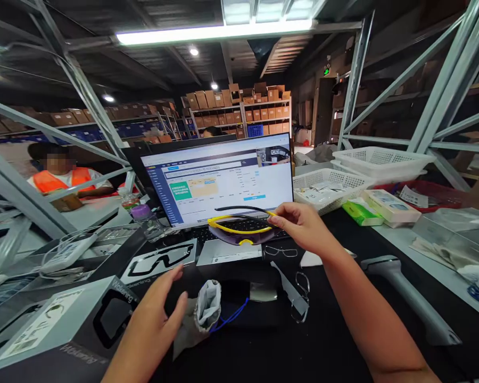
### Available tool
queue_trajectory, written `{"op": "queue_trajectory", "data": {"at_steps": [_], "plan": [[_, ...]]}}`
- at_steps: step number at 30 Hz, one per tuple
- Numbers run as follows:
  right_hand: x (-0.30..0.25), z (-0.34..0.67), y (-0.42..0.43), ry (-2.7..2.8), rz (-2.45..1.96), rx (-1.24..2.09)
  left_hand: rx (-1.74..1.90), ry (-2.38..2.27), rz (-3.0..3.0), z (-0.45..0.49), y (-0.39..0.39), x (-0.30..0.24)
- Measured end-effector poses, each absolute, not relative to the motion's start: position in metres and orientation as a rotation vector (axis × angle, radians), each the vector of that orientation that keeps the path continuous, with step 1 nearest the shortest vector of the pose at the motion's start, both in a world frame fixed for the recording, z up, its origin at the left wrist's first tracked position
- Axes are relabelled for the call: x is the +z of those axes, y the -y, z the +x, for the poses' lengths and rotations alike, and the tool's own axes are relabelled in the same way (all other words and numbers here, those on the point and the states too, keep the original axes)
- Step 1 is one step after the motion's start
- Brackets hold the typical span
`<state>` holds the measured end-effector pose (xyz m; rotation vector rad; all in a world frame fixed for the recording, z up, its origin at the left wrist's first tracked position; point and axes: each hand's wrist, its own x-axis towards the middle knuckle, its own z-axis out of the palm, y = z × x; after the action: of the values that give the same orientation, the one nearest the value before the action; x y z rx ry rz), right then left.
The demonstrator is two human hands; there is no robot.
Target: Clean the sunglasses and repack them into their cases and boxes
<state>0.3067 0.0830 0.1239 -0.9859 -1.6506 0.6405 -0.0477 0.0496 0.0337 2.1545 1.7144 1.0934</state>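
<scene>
My right hand (297,226) pinches yellow-framed sports sunglasses (245,231) by one temple, holding them up in front of the computer monitor (219,175). Empty and with its fingers apart, my left hand (155,314) hovers beside a grey drawstring pouch (206,308). The pouch's mouth gapes upward, and its blue cord (233,316) trails right. A small clear packet (263,292) lies near the cord. Thin wire-like frames (281,251) rest behind it, and another such frame (301,298) sits further right with a grey strip.
Printed eyewear boxes (59,330) fill the left side. A barcode scanner (411,298) lies at right. White baskets (331,183), a green packet (362,213) and a clear plastic bin (459,234) stand beyond it. Across the left frame sits a person in an orange vest (64,181).
</scene>
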Motion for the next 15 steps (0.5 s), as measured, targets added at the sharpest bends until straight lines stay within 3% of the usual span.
{"op": "queue_trajectory", "data": {"at_steps": [3,6,10,15], "plan": [[0.116,0.278,-0.087,1.463,-0.845,0.993,1.322,-1.409,1.933,-0.018,-0.055,0.053],[0.103,0.247,-0.089,1.346,-0.769,1.13,1.376,-1.028,1.529,0.019,-0.062,0.063],[0.085,0.223,-0.091,1.426,-0.768,1.014,1.452,-0.812,1.16,0.052,-0.07,0.081],[0.078,0.226,-0.096,1.695,-0.863,0.709,1.408,-0.734,1.124,0.055,-0.069,0.096]]}}
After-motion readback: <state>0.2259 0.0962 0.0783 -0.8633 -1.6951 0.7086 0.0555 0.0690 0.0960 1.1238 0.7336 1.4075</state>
